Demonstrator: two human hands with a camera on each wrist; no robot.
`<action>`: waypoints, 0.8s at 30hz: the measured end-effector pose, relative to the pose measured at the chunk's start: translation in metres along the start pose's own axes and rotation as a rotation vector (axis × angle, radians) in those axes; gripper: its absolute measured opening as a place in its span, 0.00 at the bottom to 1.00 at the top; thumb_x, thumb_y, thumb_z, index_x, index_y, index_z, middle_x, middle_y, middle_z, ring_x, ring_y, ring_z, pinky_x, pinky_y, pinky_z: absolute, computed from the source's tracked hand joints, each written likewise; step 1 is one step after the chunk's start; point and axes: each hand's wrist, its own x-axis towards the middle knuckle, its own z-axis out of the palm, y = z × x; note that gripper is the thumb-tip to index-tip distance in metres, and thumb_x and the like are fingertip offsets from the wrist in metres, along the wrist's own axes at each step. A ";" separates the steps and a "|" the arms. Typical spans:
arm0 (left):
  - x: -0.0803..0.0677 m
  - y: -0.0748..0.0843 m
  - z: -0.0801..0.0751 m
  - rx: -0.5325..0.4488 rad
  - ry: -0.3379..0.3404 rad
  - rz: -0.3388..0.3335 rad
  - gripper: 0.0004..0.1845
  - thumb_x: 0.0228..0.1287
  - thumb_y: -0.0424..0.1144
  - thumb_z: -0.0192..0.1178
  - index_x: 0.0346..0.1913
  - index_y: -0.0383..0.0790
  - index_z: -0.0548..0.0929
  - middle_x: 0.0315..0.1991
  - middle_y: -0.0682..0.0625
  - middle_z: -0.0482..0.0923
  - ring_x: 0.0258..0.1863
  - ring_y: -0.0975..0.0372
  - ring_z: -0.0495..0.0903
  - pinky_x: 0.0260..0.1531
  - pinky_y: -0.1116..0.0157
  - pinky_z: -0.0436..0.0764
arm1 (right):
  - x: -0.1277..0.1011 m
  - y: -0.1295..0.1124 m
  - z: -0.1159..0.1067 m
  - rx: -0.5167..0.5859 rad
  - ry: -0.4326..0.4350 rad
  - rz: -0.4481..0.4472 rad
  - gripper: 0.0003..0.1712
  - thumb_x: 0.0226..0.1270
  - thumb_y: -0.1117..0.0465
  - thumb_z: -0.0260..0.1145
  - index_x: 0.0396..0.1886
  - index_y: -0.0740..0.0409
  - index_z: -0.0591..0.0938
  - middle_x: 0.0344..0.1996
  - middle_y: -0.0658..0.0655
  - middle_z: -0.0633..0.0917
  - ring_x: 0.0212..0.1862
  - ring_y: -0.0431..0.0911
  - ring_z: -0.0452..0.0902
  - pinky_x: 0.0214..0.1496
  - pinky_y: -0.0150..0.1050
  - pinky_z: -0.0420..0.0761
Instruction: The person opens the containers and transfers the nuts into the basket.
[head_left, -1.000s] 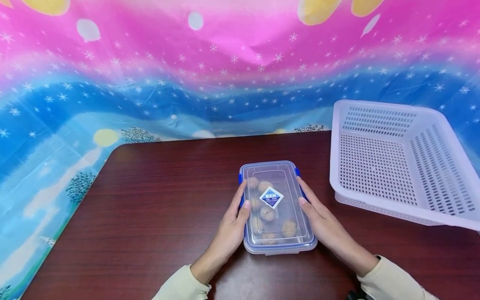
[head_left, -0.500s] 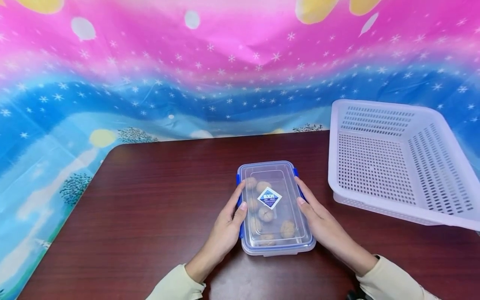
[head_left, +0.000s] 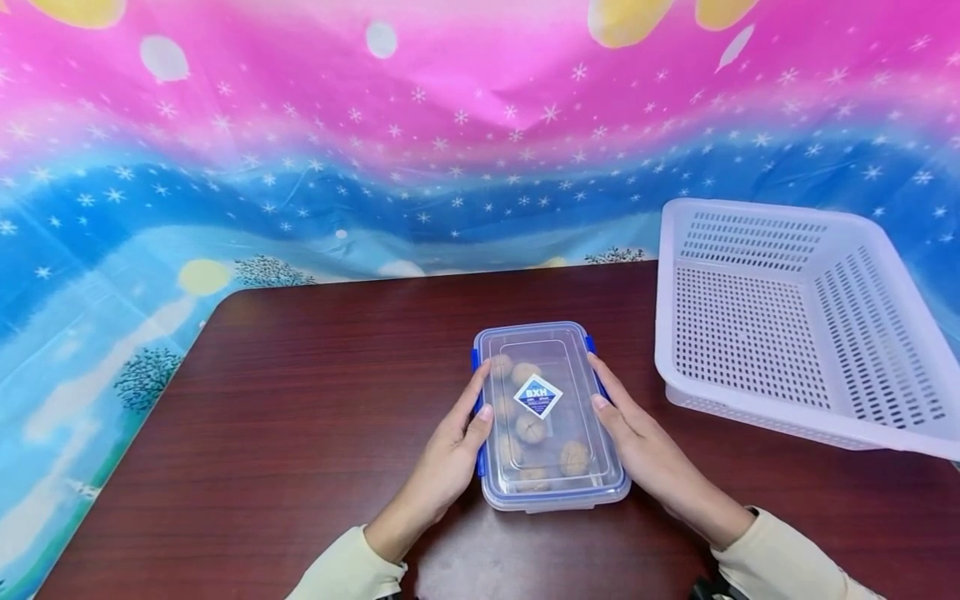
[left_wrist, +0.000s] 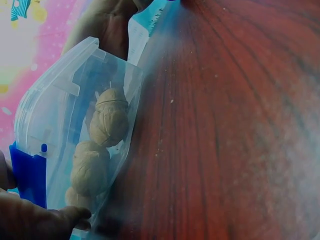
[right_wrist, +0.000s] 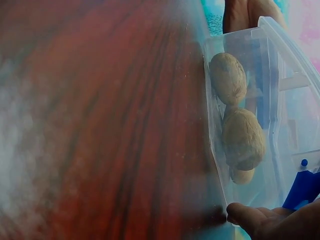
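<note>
We are seeing the lidded box [head_left: 551, 417] sitting on the table [head_left: 300, 417] near its front edge, with walnuts [head_left: 532, 429] lying inside it. The left hand [head_left: 450, 454] is lying against its left side, the right hand [head_left: 645, 454] against its right. The basket [head_left: 795, 325] is sitting to the right, further back.

Your left hand [left_wrist: 35, 220] sits at the lower left corner, fingers against the side of the clear plastic box [left_wrist: 60, 115]; a blue clip [left_wrist: 28, 175] lies just above them; walnuts [left_wrist: 107, 120] press against the box's near wall; the dark wooden table [left_wrist: 230, 130] fills the right; beyond the box, a blurred shape, perhaps your other hand.
</note>
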 end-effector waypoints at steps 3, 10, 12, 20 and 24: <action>0.000 0.000 -0.001 0.000 -0.005 0.002 0.31 0.85 0.39 0.45 0.84 0.63 0.56 0.85 0.51 0.53 0.84 0.52 0.52 0.82 0.44 0.49 | 0.000 -0.001 0.000 0.001 -0.001 0.002 0.34 0.89 0.48 0.43 0.87 0.31 0.47 0.85 0.58 0.56 0.79 0.61 0.59 0.75 0.68 0.61; 0.000 0.001 -0.002 0.010 -0.005 0.001 0.31 0.85 0.38 0.45 0.84 0.62 0.56 0.85 0.52 0.52 0.84 0.52 0.51 0.82 0.45 0.48 | 0.001 -0.001 0.000 -0.008 -0.003 0.001 0.34 0.89 0.47 0.43 0.87 0.31 0.47 0.85 0.59 0.55 0.79 0.62 0.59 0.76 0.69 0.61; 0.000 0.002 -0.002 0.011 -0.009 0.000 0.32 0.85 0.37 0.45 0.84 0.62 0.56 0.85 0.52 0.52 0.84 0.52 0.51 0.82 0.45 0.49 | 0.001 -0.001 0.000 -0.010 -0.003 0.003 0.34 0.89 0.47 0.43 0.87 0.32 0.47 0.85 0.59 0.55 0.78 0.63 0.60 0.76 0.69 0.61; 0.001 0.001 -0.002 0.002 -0.008 -0.004 0.32 0.85 0.35 0.45 0.84 0.60 0.56 0.85 0.51 0.52 0.84 0.52 0.51 0.82 0.45 0.49 | 0.000 -0.001 -0.001 -0.017 -0.008 0.010 0.34 0.89 0.47 0.43 0.87 0.31 0.46 0.85 0.58 0.53 0.79 0.62 0.58 0.76 0.69 0.60; 0.002 0.001 -0.003 -0.002 -0.016 0.002 0.32 0.85 0.35 0.45 0.85 0.59 0.56 0.85 0.51 0.52 0.84 0.52 0.51 0.82 0.46 0.49 | 0.000 -0.001 -0.002 -0.020 -0.009 0.014 0.34 0.89 0.47 0.43 0.87 0.31 0.46 0.86 0.58 0.53 0.80 0.62 0.57 0.77 0.69 0.59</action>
